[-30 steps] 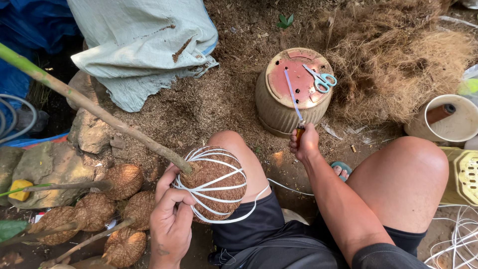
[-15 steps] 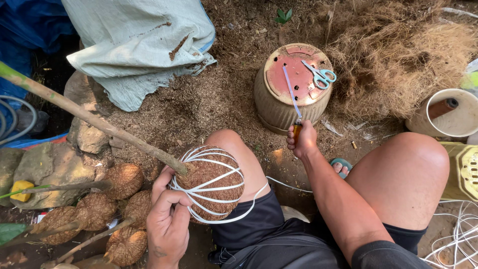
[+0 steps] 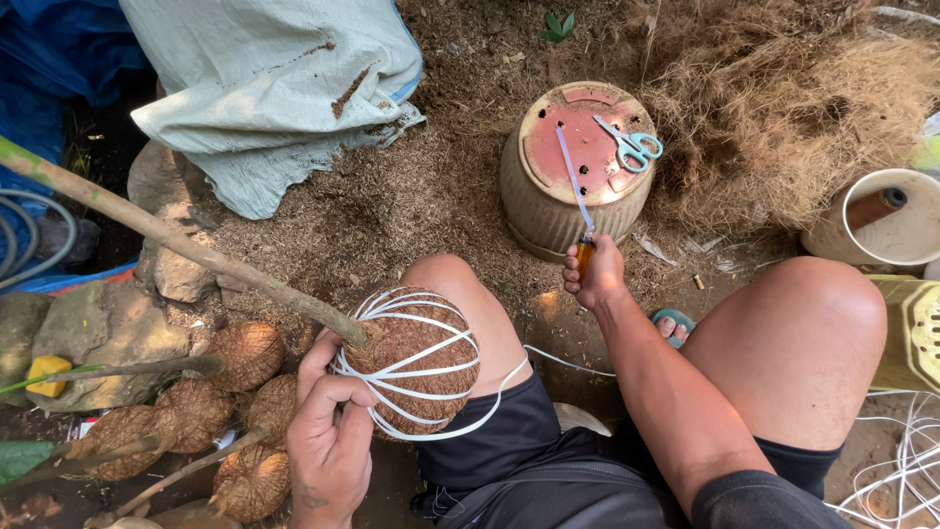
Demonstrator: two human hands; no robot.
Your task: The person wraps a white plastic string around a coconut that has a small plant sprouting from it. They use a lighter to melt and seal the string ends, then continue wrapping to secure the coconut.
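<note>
We are cradling a coir-wrapped root ball [image 3: 411, 362] against our left knee, our left hand [image 3: 331, 446] curled around its side and pressing the white cord [image 3: 421, 323] down. Our right hand [image 3: 595, 272] is closing in a fist around an orange lighter [image 3: 584, 257], holding the cord's free end taut. Several loops are already binding the ball; the tail is looking untrimmed. Finished balls [image 3: 245, 355] are lying beside us.

We look steeply down from our head, close over our knees, the left hand [image 3: 328, 441] and right hand [image 3: 595, 272]; no second view.
</note>
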